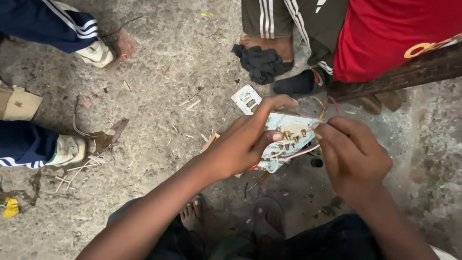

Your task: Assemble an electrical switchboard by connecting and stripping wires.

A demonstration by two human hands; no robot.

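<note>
Head view: the left hand (pixel 240 144) holds a pale switch board (pixel 288 137) in the air above the dirt floor (pixel 159 120), fingers clamped on its edge. The right hand (pixel 351 154) pinches its far edge. A steady grip and light touch near the loose wires (pixel 301 153) seem wise. Brass terminals (pixel 291 137) stud the back.

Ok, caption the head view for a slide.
Both hands, left and right, hold a wired switch plate above the ground.
</note>
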